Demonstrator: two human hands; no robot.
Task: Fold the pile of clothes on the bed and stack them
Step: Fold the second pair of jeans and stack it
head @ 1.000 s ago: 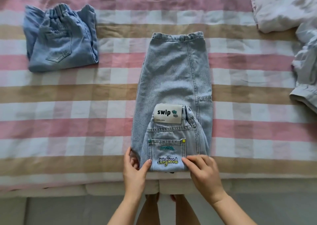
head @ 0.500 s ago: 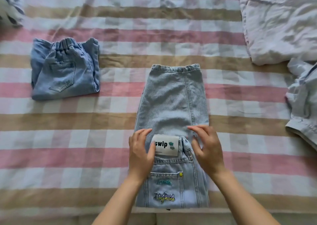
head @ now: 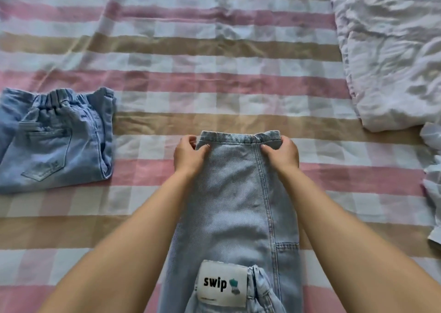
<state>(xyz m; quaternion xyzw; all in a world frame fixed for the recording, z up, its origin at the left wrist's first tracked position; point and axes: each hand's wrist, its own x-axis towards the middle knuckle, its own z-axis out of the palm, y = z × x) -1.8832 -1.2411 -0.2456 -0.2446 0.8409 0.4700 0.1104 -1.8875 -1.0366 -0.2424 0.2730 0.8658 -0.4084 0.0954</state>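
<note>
Head view, looking down on a bed (head: 214, 83) covered by a sheet checked in pink, tan and white. Toward the bed's left edge lies a pair of folded jeans (head: 57, 141) in mid-blue denim, with the elastic waistband at the far side and a back pocket facing up; it is partly cut off by the frame.

In the middle, running from the near edge away from the person, lies a pair of light jeans (head: 238, 193), laid lengthwise as a narrow strip. Its waist end is folded over at the near side, and a white label (head: 222, 284) reading "swip" faces up there.

The left hand (head: 188, 155) grips the far left corner of the leg hem, with the thumb on top of the cloth and the fingers (head: 188, 139) curled around the edge. The right hand (head: 281, 155) grips the far right corner of the same hem in the same way. Both forearms stretch out along either side of the denim.

Toward the far right corner sits a crumpled white cloth (head: 386, 50). Below it, at the right edge, a pale garment (head: 433, 193) is partly in view.
</note>
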